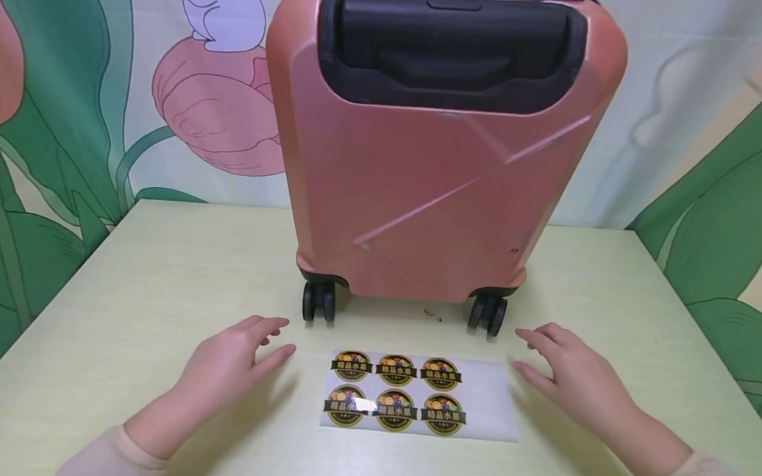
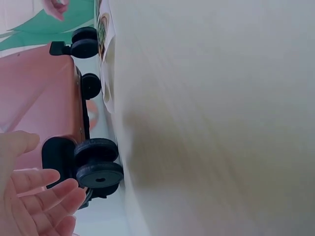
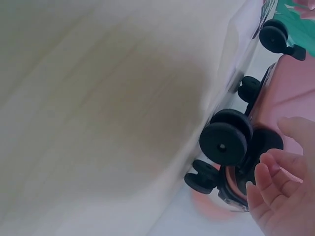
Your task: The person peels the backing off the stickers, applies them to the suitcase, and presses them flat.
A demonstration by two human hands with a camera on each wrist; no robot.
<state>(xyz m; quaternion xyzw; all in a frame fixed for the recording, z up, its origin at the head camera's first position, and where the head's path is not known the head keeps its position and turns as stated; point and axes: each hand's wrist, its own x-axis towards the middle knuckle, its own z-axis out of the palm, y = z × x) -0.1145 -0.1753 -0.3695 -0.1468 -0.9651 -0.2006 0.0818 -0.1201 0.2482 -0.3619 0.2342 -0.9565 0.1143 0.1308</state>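
A sheet of round stickers lies flat on the table, with two rows of black-and-gold fruit labels on its left part and bare backing at its right end. To the left of the sheet, my left hand hovers with loosely bent fingers and holds nothing. My right hand mirrors it on the other side, also holding nothing and apart from the sheet. Behind the sheet stands a pink suitcase, upright on black wheels. Both wrist views show the hands near the suitcase's lower corners, not gripping it.
The suitcase's black recessed handle panel faces me. Small dark specks lie on the pale table between the front wheels. A printed cloth with flowers, leaves and a rabbit hangs behind the table.
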